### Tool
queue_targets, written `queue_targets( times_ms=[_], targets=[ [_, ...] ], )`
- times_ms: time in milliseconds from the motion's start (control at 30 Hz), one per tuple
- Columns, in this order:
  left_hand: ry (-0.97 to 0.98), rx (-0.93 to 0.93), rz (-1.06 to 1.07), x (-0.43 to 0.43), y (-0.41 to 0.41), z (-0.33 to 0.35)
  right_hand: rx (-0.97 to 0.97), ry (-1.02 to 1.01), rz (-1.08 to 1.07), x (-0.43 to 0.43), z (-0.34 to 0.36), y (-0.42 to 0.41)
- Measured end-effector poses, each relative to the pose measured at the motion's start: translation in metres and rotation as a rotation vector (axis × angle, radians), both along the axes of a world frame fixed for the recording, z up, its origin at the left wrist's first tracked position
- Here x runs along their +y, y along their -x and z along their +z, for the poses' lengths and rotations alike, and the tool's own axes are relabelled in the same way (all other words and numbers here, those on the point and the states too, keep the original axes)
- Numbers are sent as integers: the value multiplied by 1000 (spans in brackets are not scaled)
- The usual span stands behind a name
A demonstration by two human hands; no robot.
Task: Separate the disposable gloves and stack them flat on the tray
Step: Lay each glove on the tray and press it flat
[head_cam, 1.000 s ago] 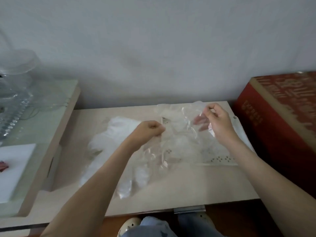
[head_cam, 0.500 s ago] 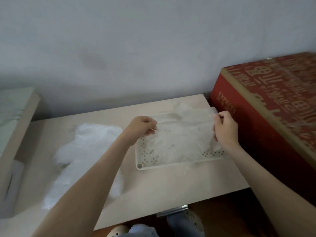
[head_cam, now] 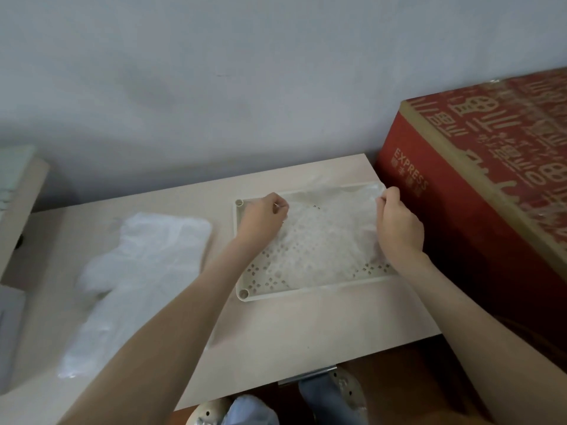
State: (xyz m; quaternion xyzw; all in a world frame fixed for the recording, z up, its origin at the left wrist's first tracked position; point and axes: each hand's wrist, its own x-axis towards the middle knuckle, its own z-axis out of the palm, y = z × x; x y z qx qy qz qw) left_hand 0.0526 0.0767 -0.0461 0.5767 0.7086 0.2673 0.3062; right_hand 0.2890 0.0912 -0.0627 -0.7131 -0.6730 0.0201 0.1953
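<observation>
The glove pile (head_cam: pixel 144 271) waits at left, while my left hand (head_cam: pixel 264 219) pinches one edge of the clear glove (head_cam: pixel 331 237) I've just lowered from mid-air onto the perforated tray (head_cam: pixel 306 293), apparently flat, and my right hand (head_cam: pixel 399 228) pinches the other, so release comes next.

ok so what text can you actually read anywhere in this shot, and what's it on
"EXPRESS": gold capitals on the side face of the red box, just under its top edge.
Small gold characters right below that word: too blurred to read.
Large gold characters on the top of the box: blurred and seen upside down, not readable.
No text shows on the tray, the glove held over it, or the glove pile.
</observation>
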Motion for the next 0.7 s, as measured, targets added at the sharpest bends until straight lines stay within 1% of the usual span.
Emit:
queue_targets(
  times_ms=[100, 267, 333, 400, 500, 567, 633, 700],
  targets=[
    [-53, 56, -5, -2, 0, -4, -3, -3, 7, 0, -3, 0],
    [-125, -40, 43, -5, 2, -5, 29, -27, -20, 1, -5, -1],
    [-174, -38, 76, -3, 2, -4, 32, -36, -20, 1, -5, -1],
    [-259, -1, 95, 1, 3, -7, 43, -31, -31, 0, -5, 1],
    [-388, 123, 78, -1, -1, -10, -7, -27, -59, -1, -7, 3],
    [-507, 243, -17, -7, -4, -12, -34, -17, -73, -2, -8, 5],
    [-582, 332, -182, -13, -5, -16, -22, -4, -78, -2, -8, 5],
    [-520, 363, -382, -20, -7, -23, -5, 6, -88, -2, -8, 5]
  ],
)
